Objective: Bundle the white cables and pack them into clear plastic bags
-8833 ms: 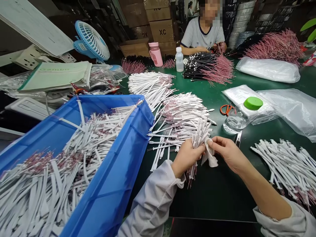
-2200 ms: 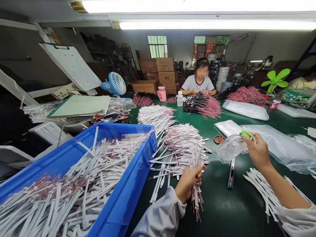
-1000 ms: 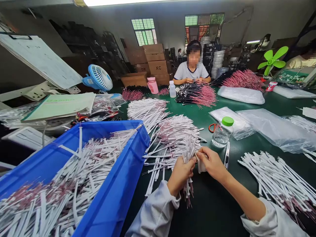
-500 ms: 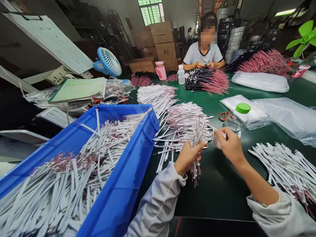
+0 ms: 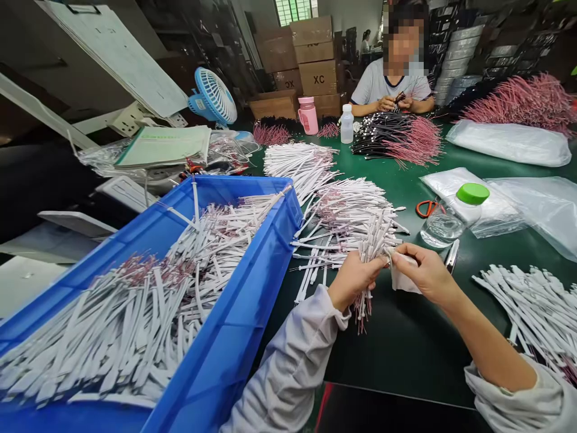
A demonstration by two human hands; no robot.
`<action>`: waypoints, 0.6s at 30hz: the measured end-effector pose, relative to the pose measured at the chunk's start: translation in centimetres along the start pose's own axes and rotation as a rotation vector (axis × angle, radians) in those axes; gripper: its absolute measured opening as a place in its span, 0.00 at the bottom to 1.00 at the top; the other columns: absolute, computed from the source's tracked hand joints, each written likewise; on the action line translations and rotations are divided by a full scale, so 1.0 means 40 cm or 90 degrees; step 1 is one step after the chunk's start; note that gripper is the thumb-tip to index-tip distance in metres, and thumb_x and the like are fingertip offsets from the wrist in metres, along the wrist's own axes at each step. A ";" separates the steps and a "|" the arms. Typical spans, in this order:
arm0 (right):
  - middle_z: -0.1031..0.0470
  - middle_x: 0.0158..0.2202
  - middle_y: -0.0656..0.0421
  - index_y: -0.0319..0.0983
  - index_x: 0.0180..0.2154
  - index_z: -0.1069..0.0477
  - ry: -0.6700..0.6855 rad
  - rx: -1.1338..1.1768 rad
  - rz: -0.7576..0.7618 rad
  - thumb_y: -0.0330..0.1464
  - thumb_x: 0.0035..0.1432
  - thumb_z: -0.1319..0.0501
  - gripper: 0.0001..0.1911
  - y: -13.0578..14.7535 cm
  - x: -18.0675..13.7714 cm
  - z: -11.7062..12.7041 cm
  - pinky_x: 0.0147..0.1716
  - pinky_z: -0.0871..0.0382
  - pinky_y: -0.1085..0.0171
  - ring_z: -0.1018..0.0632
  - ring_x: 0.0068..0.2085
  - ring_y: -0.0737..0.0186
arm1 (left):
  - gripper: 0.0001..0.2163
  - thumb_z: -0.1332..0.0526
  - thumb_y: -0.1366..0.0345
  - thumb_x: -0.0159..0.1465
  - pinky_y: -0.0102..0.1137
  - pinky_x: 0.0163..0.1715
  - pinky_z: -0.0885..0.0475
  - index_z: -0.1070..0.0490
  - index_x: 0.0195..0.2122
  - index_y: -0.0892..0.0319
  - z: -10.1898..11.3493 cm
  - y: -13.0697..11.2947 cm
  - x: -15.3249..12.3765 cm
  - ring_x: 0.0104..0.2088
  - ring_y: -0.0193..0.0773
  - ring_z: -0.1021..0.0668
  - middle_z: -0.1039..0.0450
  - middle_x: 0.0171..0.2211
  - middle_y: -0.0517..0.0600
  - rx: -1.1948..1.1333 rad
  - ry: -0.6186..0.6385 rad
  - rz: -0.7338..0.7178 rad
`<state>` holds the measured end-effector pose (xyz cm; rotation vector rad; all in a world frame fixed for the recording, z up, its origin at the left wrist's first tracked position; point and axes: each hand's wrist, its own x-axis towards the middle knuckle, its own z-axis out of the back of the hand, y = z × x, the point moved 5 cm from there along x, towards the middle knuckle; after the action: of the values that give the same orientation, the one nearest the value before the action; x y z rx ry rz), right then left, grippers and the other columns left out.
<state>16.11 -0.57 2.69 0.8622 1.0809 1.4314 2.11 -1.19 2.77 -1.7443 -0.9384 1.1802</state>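
My left hand is closed round a bundle of white cable pieces with pink wire ends hanging below it. My right hand pinches a small white cloth against the top of that bundle. Both hands hover over the green table, just in front of a loose heap of the same white cables. A clear bottle with a green cap lies tilted to the right of my hands.
A blue crate full of white cables fills the left. More cables lie at the right. Orange scissors, plastic bags, a blue fan, a pink cup. A person works opposite with black and pink wires.
My right hand held the bottle earlier, set it down, and came back with the cloth to the bundle. The left hand kept hold of the bundle. The view tilted down.
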 end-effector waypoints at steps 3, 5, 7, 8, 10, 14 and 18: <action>0.31 0.25 0.60 0.37 0.30 0.29 -0.109 -0.084 -0.003 0.43 0.51 0.38 0.15 -0.002 -0.003 0.021 0.27 0.40 0.67 0.34 0.26 0.66 | 0.09 0.36 0.63 0.55 0.23 0.14 0.48 0.34 0.24 0.62 -0.002 0.000 0.000 0.14 0.22 0.45 0.48 0.14 0.38 -0.003 0.001 0.002; 0.29 0.27 0.59 0.37 0.30 0.28 -0.146 -0.044 -0.020 0.44 0.50 0.37 0.16 -0.007 -0.003 0.032 0.29 0.40 0.66 0.32 0.28 0.65 | 0.08 0.37 0.63 0.56 0.23 0.15 0.49 0.32 0.25 0.63 -0.002 -0.001 -0.001 0.14 0.22 0.46 0.49 0.13 0.38 -0.006 0.002 0.006; 0.29 0.27 0.59 0.36 0.31 0.27 -0.094 0.074 -0.069 0.46 0.49 0.36 0.18 -0.019 0.001 0.027 0.26 0.42 0.67 0.33 0.27 0.66 | 0.08 0.38 0.63 0.56 0.23 0.15 0.48 0.31 0.26 0.63 -0.002 -0.003 -0.001 0.14 0.22 0.46 0.50 0.13 0.38 -0.007 0.000 0.009; 0.29 0.27 0.60 0.36 0.31 0.27 -0.049 0.127 -0.092 0.47 0.49 0.36 0.19 -0.023 0.002 0.020 0.25 0.43 0.67 0.34 0.26 0.67 | 0.08 0.37 0.63 0.56 0.23 0.15 0.48 0.32 0.25 0.63 -0.001 -0.003 0.000 0.14 0.22 0.46 0.50 0.13 0.38 -0.008 -0.001 0.009; 0.31 0.26 0.60 0.36 0.30 0.27 0.025 0.177 -0.116 0.47 0.49 0.35 0.20 -0.024 0.001 0.006 0.24 0.45 0.68 0.35 0.25 0.69 | 0.08 0.37 0.64 0.55 0.23 0.15 0.49 0.33 0.24 0.62 0.000 -0.004 0.000 0.14 0.22 0.46 0.50 0.13 0.38 -0.007 -0.001 0.010; 0.30 0.28 0.60 0.36 0.29 0.28 0.068 0.148 -0.084 0.47 0.49 0.36 0.19 -0.015 0.001 -0.006 0.28 0.42 0.67 0.33 0.28 0.67 | 0.08 0.38 0.65 0.55 0.24 0.14 0.50 0.35 0.23 0.61 0.001 -0.001 0.000 0.14 0.23 0.46 0.50 0.13 0.38 0.001 0.005 0.011; 0.30 0.27 0.59 0.35 0.30 0.28 0.049 0.115 -0.080 0.49 0.49 0.36 0.21 -0.014 0.001 -0.009 0.28 0.41 0.67 0.33 0.29 0.65 | 0.08 0.38 0.65 0.54 0.24 0.14 0.50 0.36 0.23 0.61 -0.002 0.003 0.000 0.14 0.23 0.46 0.50 0.13 0.38 -0.002 0.007 0.017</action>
<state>15.93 -0.58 2.05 0.8565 1.3146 1.2852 2.19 -1.25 2.66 -1.7688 -0.9132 1.1864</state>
